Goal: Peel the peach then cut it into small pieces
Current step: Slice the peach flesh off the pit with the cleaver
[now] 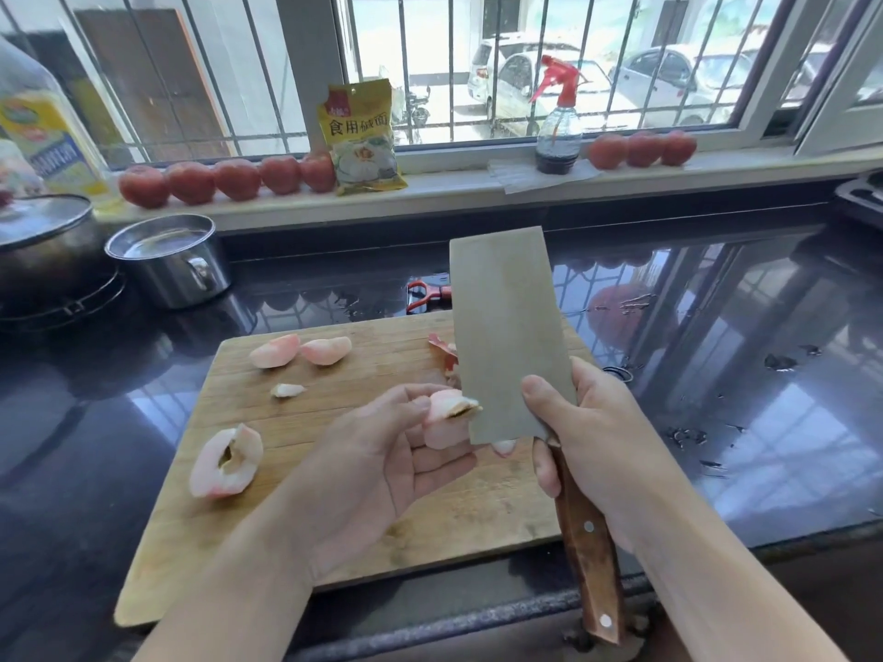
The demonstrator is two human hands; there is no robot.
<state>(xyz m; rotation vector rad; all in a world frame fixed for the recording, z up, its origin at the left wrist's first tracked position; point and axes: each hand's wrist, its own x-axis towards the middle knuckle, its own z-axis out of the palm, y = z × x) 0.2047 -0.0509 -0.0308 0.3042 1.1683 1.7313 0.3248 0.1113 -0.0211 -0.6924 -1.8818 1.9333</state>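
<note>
The left hand (377,451) pinched a peeled peach piece (446,415) between thumb and fingers, above the middle of the cutting board (334,375). The right hand (587,441), at 3 o'clock from it, gripped the wooden handle of a cleaver (506,336), thumb pressed flat on the blade; the blade stood up toward 12 o'clock, its edge touching the held piece. A large hollowed peach chunk (227,463) lay on the board at 9 o'clock from the left hand, a small bit (286,390) at 10 o'clock, and two wedges (301,351) side by side at 11 o'clock. Peach peel (442,353) showed just left of the blade. Beyond the board at 12 o'clock a red peeler (427,294) lay on the dark surface (716,327). A steel pot (172,260) stood at far 10 o'clock, and tomatoes (224,179), a yellow packet (365,136) and a spray bottle (559,126) lined the windowsill
</note>
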